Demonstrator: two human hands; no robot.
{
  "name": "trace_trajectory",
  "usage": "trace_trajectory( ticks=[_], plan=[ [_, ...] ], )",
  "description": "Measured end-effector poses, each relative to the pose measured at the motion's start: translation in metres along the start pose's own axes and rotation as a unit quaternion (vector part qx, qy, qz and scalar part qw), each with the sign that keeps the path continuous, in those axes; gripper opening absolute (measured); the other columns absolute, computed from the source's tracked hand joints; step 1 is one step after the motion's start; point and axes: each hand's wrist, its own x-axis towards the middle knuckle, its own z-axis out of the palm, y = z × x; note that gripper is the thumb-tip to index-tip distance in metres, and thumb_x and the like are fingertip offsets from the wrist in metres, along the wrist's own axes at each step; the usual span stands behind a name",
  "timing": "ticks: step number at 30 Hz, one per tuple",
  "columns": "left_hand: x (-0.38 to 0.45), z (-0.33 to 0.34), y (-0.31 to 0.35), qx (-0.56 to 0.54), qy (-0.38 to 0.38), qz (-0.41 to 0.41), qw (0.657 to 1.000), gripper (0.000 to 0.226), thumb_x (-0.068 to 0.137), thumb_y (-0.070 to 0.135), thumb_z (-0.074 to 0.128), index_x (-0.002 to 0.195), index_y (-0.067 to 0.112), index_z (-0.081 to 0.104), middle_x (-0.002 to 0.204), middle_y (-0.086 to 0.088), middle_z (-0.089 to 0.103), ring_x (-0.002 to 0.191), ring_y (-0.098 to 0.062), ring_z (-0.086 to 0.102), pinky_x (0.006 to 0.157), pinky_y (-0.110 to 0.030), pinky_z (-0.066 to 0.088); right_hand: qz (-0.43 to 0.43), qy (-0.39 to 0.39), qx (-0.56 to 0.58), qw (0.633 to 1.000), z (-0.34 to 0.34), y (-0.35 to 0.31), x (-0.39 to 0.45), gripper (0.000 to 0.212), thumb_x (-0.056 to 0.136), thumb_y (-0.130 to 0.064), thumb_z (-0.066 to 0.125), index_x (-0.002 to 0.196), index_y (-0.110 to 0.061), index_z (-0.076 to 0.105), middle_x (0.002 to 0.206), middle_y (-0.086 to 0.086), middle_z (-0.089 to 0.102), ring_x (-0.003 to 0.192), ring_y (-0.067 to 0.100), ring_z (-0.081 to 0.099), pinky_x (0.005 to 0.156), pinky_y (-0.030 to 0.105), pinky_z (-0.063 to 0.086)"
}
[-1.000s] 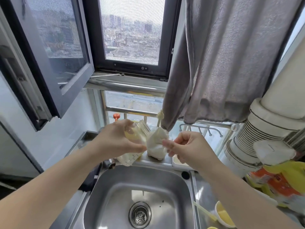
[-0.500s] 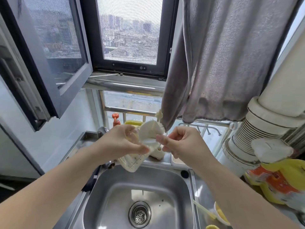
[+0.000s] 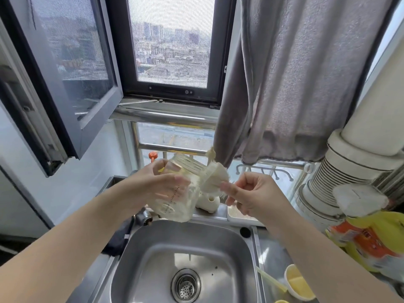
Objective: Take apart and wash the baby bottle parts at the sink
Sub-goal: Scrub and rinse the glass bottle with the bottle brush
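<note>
The baby bottle (image 3: 175, 191) is held in the air above the back rim of the sink (image 3: 190, 254), gripped by the left hand (image 3: 157, 189), whose fingers curl around the clear body. Compared with the frame 0.5 s earlier, I see the bottle sitting slightly higher and tipped further, and the brush head (image 3: 215, 177) now lies to the right of the mouth end instead of covering it. The long axis of the bottle runs diagonally: the base points down toward the sink, the mouth end up and toward the window (image 3: 170, 47). The printed scale on the wall faces me. The right hand (image 3: 251, 197) pinches the lower edge of the brush head between thumb and forefinger, with the other 3 fingers curled loosely; the brush head touches the upper right side of the bottle. Motion blur hides the exact contact line. Behind the bottle, a white holder (image 3: 208, 203) stands on the ledge. A grey towel (image 3: 306, 79) hangs at upper right, and a yellow bag (image 3: 369, 243) lies on the right counter.
</note>
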Motion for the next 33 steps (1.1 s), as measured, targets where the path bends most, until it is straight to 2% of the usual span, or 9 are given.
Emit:
trace_trajectory(
  ticks=[5, 9, 12, 14, 18, 24, 26, 29, 33],
  plan=[
    [0.001, 0.005, -0.002, -0.048, -0.023, -0.015, 0.998, 0.062, 0.065, 0.036, 0.075, 0.122, 0.018, 0.056, 0.115, -0.012, 0.067, 0.097, -0.028, 0.068, 0.085, -0.049, 0.052, -0.01, -0.007, 0.015, 1.0, 0.004, -0.002, -0.001, 0.043, 0.058, -0.043, 0.077, 0.064, -0.008, 0.052, 0.062, 0.013, 0.067, 0.036, 0.012, 0.038, 0.039, 0.017, 0.032],
    [-0.002, 0.006, -0.002, -0.014, -0.014, -0.006, 1.0, 0.07, 0.054, 0.04, 0.084, 0.116, 0.02, 0.059, 0.106, -0.006, 0.071, 0.094, -0.021, 0.069, 0.094, -0.047, 0.05, -0.014, -0.002, 0.01, 1.0, 0.005, -0.002, 0.0, 0.049, 0.056, -0.048, 0.076, 0.067, -0.007, 0.053, 0.062, 0.012, 0.068, 0.036, 0.012, 0.039, 0.041, 0.018, 0.034],
    [-0.004, 0.018, 0.0, 0.035, 0.017, 0.013, 0.999, 0.075, 0.046, 0.035, 0.086, 0.112, 0.032, 0.051, 0.109, 0.001, 0.069, 0.097, -0.015, 0.069, 0.086, -0.032, 0.054, -0.012, -0.006, 0.015, 1.0, 0.009, -0.003, 0.0, 0.045, 0.059, -0.046, 0.076, 0.066, -0.007, 0.053, 0.06, 0.01, 0.067, 0.036, 0.012, 0.038, 0.039, 0.017, 0.032],
    [-0.003, 0.023, 0.001, 0.048, 0.036, 0.017, 0.998, 0.085, 0.042, 0.037, 0.087, 0.117, 0.032, 0.047, 0.113, -0.001, 0.067, 0.1, -0.016, 0.068, 0.086, -0.033, 0.054, -0.01, -0.011, 0.019, 1.0, 0.011, -0.006, -0.001, 0.043, 0.061, -0.043, 0.075, 0.067, -0.006, 0.053, 0.059, 0.009, 0.066, 0.036, 0.012, 0.039, 0.039, 0.017, 0.032],
    [-0.004, 0.023, 0.003, 0.055, 0.04, 0.016, 0.998, 0.074, 0.048, 0.022, 0.085, 0.116, 0.025, 0.054, 0.102, 0.0, 0.072, 0.089, -0.013, 0.071, 0.079, -0.029, 0.053, -0.019, -0.014, -0.003, 1.0, 0.014, -0.011, -0.004, 0.043, 0.062, -0.041, 0.076, 0.067, -0.006, 0.053, 0.06, 0.012, 0.067, 0.037, 0.011, 0.039, 0.039, 0.017, 0.033],
    [-0.001, 0.023, 0.003, 0.096, 0.057, 0.018, 0.994, 0.046, 0.065, 0.007, 0.084, 0.1, 0.024, 0.059, 0.081, 0.009, 0.073, 0.074, -0.004, 0.069, 0.061, -0.013, 0.049, -0.073, 0.012, -0.094, 0.993, 0.017, -0.014, 0.001, 0.043, 0.072, -0.038, 0.079, 0.07, -0.001, 0.058, 0.061, 0.007, 0.07, 0.053, 0.018, 0.056, 0.054, 0.025, 0.043],
    [-0.001, 0.023, 0.002, 0.112, 0.058, 0.017, 0.992, 0.054, 0.06, 0.015, 0.088, 0.105, 0.022, 0.058, 0.085, 0.005, 0.074, 0.076, -0.005, 0.069, 0.064, -0.016, 0.05, -0.083, 0.019, -0.109, 0.99, 0.019, -0.014, 0.001, 0.043, 0.071, -0.04, 0.079, 0.07, -0.002, 0.059, 0.061, 0.005, 0.07, 0.059, 0.025, 0.062, 0.057, 0.029, 0.046],
    [0.0, 0.024, 0.0, 0.129, 0.076, 0.011, 0.989, 0.083, 0.042, 0.035, 0.085, 0.118, 0.024, 0.053, 0.1, 0.001, 0.07, 0.088, -0.012, 0.068, 0.077, -0.027, 0.052, -0.096, 0.02, -0.123, 0.988, 0.023, -0.015, 0.003, 0.043, 0.071, -0.04, 0.079, 0.068, -0.003, 0.059, 0.061, 0.006, 0.069, 0.055, 0.017, 0.058, 0.057, 0.028, 0.046],
    [0.0, 0.016, 0.001, 0.126, 0.085, 0.003, 0.988, 0.088, 0.034, 0.044, 0.084, 0.115, 0.023, 0.054, 0.101, 0.001, 0.07, 0.088, -0.013, 0.07, 0.083, -0.034, 0.054, -0.064, 0.022, -0.108, 0.992, 0.015, -0.017, 0.007, 0.044, 0.07, -0.038, 0.08, 0.071, 0.001, 0.059, 0.062, 0.007, 0.07, 0.052, 0.011, 0.057, 0.054, 0.026, 0.048]
  ],
)
